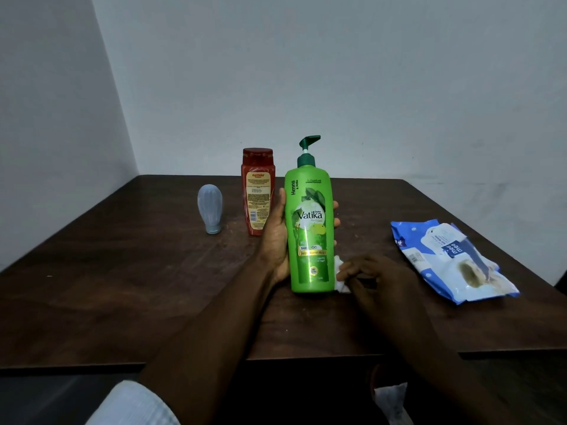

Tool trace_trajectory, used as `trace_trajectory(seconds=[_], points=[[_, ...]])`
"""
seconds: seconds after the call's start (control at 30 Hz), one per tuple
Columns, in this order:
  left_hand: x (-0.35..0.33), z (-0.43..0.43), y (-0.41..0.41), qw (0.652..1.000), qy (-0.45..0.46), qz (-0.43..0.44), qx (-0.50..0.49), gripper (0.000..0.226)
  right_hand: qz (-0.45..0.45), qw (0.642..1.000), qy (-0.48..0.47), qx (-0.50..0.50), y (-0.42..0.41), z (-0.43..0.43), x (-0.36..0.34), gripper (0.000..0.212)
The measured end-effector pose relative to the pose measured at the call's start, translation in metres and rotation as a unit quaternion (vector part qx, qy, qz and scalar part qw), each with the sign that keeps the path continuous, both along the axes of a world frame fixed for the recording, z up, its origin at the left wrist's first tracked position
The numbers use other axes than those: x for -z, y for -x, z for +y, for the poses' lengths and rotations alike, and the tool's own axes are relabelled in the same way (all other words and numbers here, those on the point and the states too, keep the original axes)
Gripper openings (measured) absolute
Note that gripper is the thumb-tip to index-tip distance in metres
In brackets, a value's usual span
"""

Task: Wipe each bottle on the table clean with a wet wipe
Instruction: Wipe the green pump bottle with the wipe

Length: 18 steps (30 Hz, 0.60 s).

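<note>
While I watch the head view, the left hand (276, 240) wraps the green bottle (310, 228), held upright near the table's (122, 271) middle, and the right hand (377, 277) pinches a white wipe (341, 283) against its lower right side. Far left stand a red bottle (257, 191) and a grey bottle (210, 208). The wipe pack (451, 259) lies right.

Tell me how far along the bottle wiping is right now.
Done: a wet wipe is out of the wipes pack. In hand: the left hand grips the green pump bottle while the right hand holds the wipe against its lower side. Left: the red bottle and small grey bottle stand apart; whether they are wiped cannot be told.
</note>
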<state>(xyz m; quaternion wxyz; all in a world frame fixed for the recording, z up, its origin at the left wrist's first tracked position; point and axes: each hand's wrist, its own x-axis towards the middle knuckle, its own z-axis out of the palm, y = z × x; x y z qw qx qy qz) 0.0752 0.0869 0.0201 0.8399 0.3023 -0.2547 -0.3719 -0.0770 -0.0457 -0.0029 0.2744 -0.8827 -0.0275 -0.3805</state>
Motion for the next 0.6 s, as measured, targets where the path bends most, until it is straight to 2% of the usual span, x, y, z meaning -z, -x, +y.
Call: trace_trajectory(seconds=[0.23,0.5,0.6], points=[[0.0,-0.001,-0.001,1.0,0.0,-0.005,-0.008,0.08,0.0,0.991,-0.124,-0.052,0.012,0.016,-0.006,0.027],[-0.002,-0.002,0.0,1.0,0.009,-0.006,-0.016,0.077,-0.053,0.998,0.014,-0.04,0.01,0.034,-0.014,0.025],[-0.004,-0.001,0.004,1.0,0.016,0.005,-0.001,0.074,-0.072,0.996,0.027,-0.039,-0.008,0.033,-0.032,0.026]])
